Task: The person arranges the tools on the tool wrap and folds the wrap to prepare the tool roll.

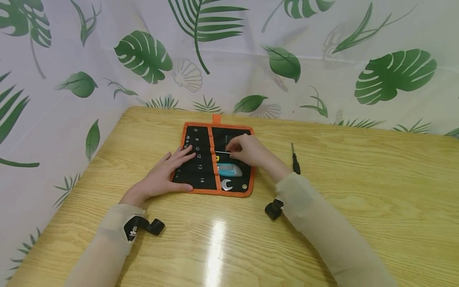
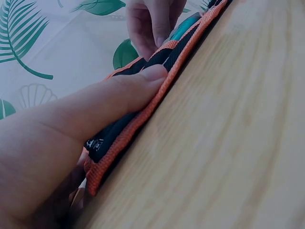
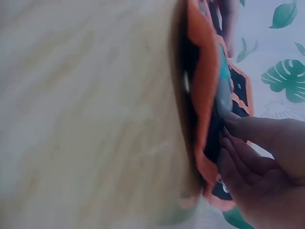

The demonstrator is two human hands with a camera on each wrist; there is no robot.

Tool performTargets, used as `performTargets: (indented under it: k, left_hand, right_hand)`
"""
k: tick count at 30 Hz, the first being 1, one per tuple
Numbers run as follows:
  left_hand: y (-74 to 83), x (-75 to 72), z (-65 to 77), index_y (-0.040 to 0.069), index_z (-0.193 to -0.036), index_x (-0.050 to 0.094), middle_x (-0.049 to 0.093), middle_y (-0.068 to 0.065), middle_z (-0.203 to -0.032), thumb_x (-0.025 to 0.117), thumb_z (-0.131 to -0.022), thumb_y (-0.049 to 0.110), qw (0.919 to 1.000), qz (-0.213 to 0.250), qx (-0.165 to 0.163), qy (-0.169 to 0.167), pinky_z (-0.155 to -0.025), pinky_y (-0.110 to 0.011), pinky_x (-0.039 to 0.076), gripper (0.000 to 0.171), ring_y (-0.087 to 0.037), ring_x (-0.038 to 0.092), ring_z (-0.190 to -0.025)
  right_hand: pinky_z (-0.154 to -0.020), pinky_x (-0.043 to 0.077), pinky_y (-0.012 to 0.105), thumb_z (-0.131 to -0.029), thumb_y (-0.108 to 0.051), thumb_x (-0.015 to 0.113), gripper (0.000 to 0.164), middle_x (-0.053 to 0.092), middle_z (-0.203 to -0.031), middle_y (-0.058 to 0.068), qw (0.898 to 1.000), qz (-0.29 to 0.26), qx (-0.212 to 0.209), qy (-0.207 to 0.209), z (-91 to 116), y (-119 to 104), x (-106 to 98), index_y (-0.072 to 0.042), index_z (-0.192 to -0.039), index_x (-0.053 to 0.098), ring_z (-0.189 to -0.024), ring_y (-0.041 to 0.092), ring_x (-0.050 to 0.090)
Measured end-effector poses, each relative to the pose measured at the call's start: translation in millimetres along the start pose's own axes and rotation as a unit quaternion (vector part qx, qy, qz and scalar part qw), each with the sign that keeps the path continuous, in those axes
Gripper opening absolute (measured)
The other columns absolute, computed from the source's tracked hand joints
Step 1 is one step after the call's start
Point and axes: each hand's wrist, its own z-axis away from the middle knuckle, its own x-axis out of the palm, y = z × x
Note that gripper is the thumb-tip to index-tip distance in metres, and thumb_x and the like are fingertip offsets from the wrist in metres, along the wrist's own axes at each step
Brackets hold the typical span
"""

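A black tool pouch [image 1: 206, 171] with orange edging lies unfolded on the table, its pocket flap marked with numbers. My left hand [image 1: 163, 174] rests on the pouch's left part, fingers spread; in the left wrist view the thumb lies along the orange edge. Over the right part, my right hand [image 1: 247, 150] pinches a thin silver rod [image 1: 223, 152] whose other end reaches the pocket edge. What kind of tool it is cannot be seen. Below it, a small yellow piece [image 1: 217, 158], a teal and grey utility knife [image 1: 228, 170] and an open-end wrench [image 1: 226, 184] stick out of the pockets.
A black-handled screwdriver [image 1: 295, 161] lies on the wooden table [image 1: 358, 187], right of the pouch and close to my right sleeve. Behind the table hangs a white cloth [image 1: 229, 87] printed with green leaves. An orange tab [image 1: 216, 118] sticks out from the pouch's far edge.
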Motion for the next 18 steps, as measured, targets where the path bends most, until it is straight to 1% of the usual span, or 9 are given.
performTargets:
  k: [3, 7, 11, 14, 18]
  left_hand:
    - [0.0, 0.2, -0.6, 0.019, -0.152, 0.030, 0.013, 0.001, -0.159, 0.075, -0.077, 0.050, 1.0000, -0.005, 0.001, 0.000, -0.115, -0.050, 0.001, 0.093, -0.025, 0.004, -0.145]
    - [-0.3, 0.4, -1.2, 0.019, -0.152, 0.029, 0.013, 0.002, -0.159, 0.075, -0.078, 0.049, 1.0000, -0.006, -0.001, -0.002, -0.115, -0.050, 0.001, 0.093, -0.024, 0.004, -0.146]
    - [0.6, -0.1, -0.3, 0.018, -0.152, 0.029, 0.013, 0.000, -0.159, 0.077, -0.077, 0.047, 1.0000, -0.002, -0.002, -0.002, -0.115, -0.050, 0.001, 0.093, -0.025, 0.003, -0.146]
    - [1.3, -0.4, 0.4, 0.018, -0.152, 0.029, 0.013, 0.000, -0.159, 0.077, -0.077, 0.046, 1.0000, -0.001, -0.003, -0.002, -0.115, -0.050, 0.000, 0.093, -0.025, 0.004, -0.146]
    - [0.5, 0.4, -0.1, 0.019, -0.152, 0.029, 0.013, 0.001, -0.159, 0.076, -0.078, 0.048, 1.0000, -0.001, -0.002, 0.000, -0.115, -0.050, 0.001, 0.092, -0.025, 0.004, -0.146]
  right_hand:
    - [-0.081, 0.051, 0.035, -0.089, -0.006, 0.067, 0.020, 0.067, -0.101, 0.011, 1.000, -0.007, 0.000, -0.004, 10, 2, -8, -0.001, -0.109, 0.069, -0.091, 0.022, 0.061]
    - [-0.080, 0.050, 0.038, -0.088, -0.004, 0.067, 0.022, 0.067, -0.103, 0.011, 1.000, -0.003, -0.005, -0.001, 27, 7, -20, -0.001, -0.110, 0.070, -0.090, 0.024, 0.059]
    - [-0.079, 0.052, 0.039, -0.088, -0.004, 0.067, 0.023, 0.067, -0.104, 0.012, 1.000, 0.004, -0.015, 0.005, 45, 14, -29, -0.001, -0.110, 0.070, -0.090, 0.025, 0.060]
    - [-0.081, 0.052, 0.040, -0.089, -0.004, 0.066, 0.025, 0.066, -0.108, 0.014, 1.000, 0.001, -0.015, 0.006, 59, 20, -34, 0.000, -0.113, 0.068, -0.093, 0.026, 0.060]
    - [-0.084, 0.051, 0.045, -0.089, -0.002, 0.065, 0.027, 0.064, -0.115, 0.016, 1.000, 0.005, -0.013, 0.008, 76, 28, -42, 0.001, -0.116, 0.066, -0.098, 0.032, 0.059]
